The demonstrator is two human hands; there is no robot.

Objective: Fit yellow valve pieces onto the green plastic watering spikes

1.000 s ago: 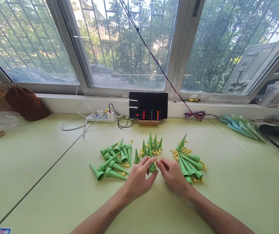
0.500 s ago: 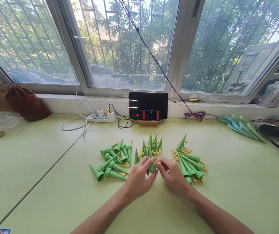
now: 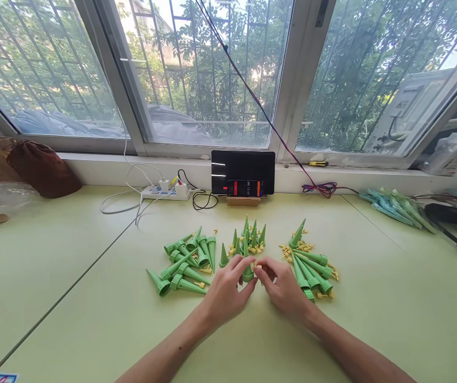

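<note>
My left hand (image 3: pixel 227 289) is closed around a green plastic watering spike (image 3: pixel 247 274), which stands with its point up. Between the thumb and forefinger of my right hand (image 3: pixel 284 286) is a small yellow plug (image 3: pixel 258 266), right beside the spike's wall. Whether it sits in a hole there is hidden by my fingers. Just beyond my hands, several green spikes (image 3: pixel 254 236) stand upright with yellow plugs around them. Left of my left hand lies a pile of green spikes (image 3: pixel 190 271), and right of my right hand lies another bunch of spikes (image 3: pixel 312 271).
Loose yellow plugs (image 3: pixel 300 247) lie around a leaning spike at the right. Farther back, a phone (image 3: pixel 245 188) rests against a black tablet (image 3: pixel 243 162). A power strip (image 3: pixel 166 192) with cables is to their left, and bundled wires (image 3: pixel 319 188) are to their right.
The yellow plug between my right fingertips shows more clearly than a second ago. My hands have shifted only slightly, and the spike stays in my left hand.
</note>
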